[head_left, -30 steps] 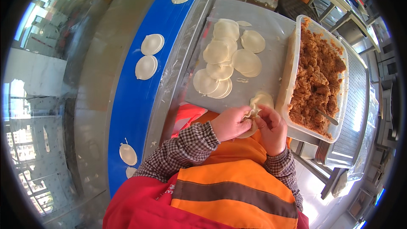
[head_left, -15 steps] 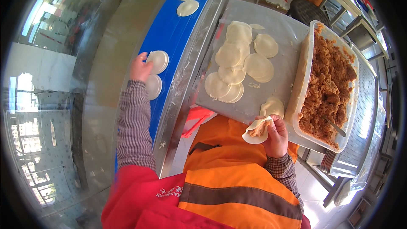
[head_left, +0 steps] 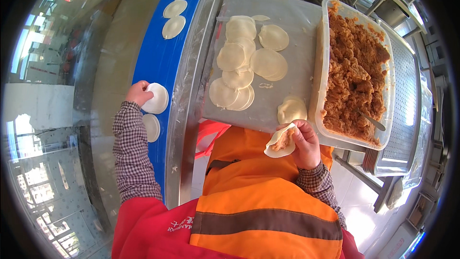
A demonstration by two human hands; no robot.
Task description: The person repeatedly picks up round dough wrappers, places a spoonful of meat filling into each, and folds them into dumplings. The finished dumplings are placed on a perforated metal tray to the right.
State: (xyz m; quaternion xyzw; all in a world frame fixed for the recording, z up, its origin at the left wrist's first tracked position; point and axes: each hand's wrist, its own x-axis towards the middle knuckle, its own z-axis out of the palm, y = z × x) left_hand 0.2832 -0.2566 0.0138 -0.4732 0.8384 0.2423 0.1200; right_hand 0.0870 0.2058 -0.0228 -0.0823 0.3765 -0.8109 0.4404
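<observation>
My left hand [head_left: 139, 93] is closed on the left edge of a small stack of round dumpling wrappers [head_left: 158, 99], which lies on a blue conveyor belt [head_left: 154, 57]. Just nearer to me is another wrapper stack [head_left: 152, 128] on the belt. In front of my apron, my right hand [head_left: 307, 146] holds a part-folded wrapper with filling [head_left: 276, 150]; its near end hangs open and orange-brown filling shows inside. Beyond that hand, a folded dumpling [head_left: 292, 109] rests on the edge of a grey work surface [head_left: 302, 67]. Overlapping loose wrappers [head_left: 232, 57] cover its left part.
To the right stands a clear plastic tub [head_left: 320, 86] of orange-brown filling [head_left: 354, 72], with a spoon handle [head_left: 373, 121] sticking out. Perforated metal trays [head_left: 405, 96] lie beyond it. A metal rail [head_left: 184, 96] separates belt and work surface. Two wrapper stacks [head_left: 174, 26] lie farther up the belt.
The view has shifted, so the work surface and tub appear farther left. The belt's wrapper stacks have come nearer to me, my left hand along with one. My right hand still holds the filled wrapper.
</observation>
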